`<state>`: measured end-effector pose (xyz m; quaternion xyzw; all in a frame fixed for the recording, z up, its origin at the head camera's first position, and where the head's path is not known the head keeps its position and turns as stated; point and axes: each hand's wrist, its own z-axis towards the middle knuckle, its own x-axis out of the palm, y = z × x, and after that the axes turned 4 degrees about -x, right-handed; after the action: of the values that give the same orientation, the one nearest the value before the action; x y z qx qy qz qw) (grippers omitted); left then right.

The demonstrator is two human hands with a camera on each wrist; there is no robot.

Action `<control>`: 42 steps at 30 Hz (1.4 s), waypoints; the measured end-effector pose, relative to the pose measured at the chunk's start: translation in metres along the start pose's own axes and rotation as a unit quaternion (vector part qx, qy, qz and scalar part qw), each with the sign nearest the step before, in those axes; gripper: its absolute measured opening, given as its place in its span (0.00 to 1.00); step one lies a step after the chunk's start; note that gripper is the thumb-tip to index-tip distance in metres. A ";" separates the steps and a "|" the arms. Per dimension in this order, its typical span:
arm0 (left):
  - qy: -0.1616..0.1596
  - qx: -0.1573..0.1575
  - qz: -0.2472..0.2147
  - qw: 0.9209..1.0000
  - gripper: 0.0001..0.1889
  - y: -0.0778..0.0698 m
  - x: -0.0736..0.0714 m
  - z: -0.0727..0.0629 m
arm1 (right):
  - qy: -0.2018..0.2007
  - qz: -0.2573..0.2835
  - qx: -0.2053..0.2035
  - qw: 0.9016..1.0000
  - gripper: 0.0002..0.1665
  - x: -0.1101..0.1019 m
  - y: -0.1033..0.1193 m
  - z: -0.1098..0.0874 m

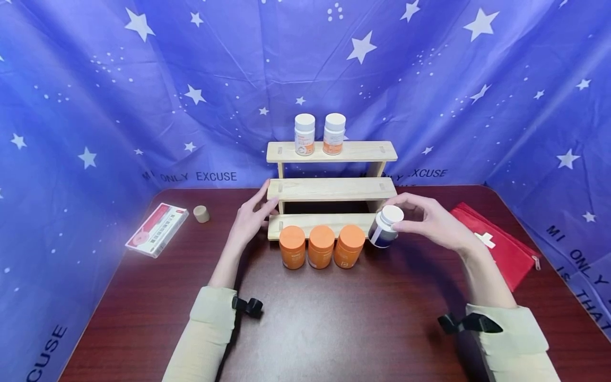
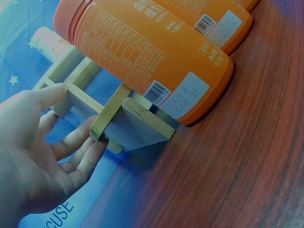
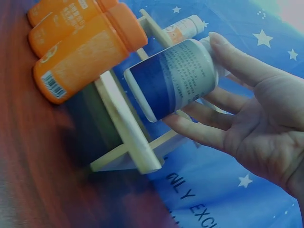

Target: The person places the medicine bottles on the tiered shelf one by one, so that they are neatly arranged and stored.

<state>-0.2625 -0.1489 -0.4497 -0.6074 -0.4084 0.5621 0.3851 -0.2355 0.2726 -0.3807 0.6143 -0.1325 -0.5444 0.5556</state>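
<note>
A three-step wooden shelf point(image 1: 329, 188) stands at the back of the dark table point(image 1: 334, 318). My left hand point(image 1: 260, 209) rests against its left end, thumb by the middle step, fingers lightly bent at the lowest step point(image 2: 137, 118). My right hand point(image 1: 420, 217) pinches a dark blue bottle point(image 1: 383, 233) with a white cap, tilted, just off the right end of the lowest step. In the right wrist view the blue bottle point(image 3: 171, 80) lies across my fingers point(image 3: 204, 128). Three orange bottles point(image 1: 321, 246) stand in a row before the shelf. Two white bottles point(image 1: 319, 133) stand on the top step.
A red first-aid pouch point(image 1: 501, 244) lies at the right of the table. A white and red box point(image 1: 157, 229) and a small wooden cylinder point(image 1: 201, 214) sit at the left. Blue star-print cloth point(image 1: 143, 106) walls the table on three sides.
</note>
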 end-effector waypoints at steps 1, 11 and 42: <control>0.000 -0.001 -0.001 1.000 0.33 0.000 0.000 0.000 | -0.003 0.000 0.000 1.000 0.21 -0.002 0.002 0.002; 0.002 0.003 0.002 1.000 0.33 -0.001 0.000 -0.001 | -0.034 0.036 0.009 0.999 0.20 -0.024 0.022 0.027; 0.001 0.003 0.006 1.000 0.33 0.001 0.000 -0.001 | -0.135 0.037 0.046 0.989 0.24 -0.059 0.070 0.131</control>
<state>-0.2614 -0.1496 -0.4505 -0.6092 -0.4029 0.5650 0.3838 -0.3338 0.2232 -0.2644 0.5544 -0.2540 -0.5948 0.5238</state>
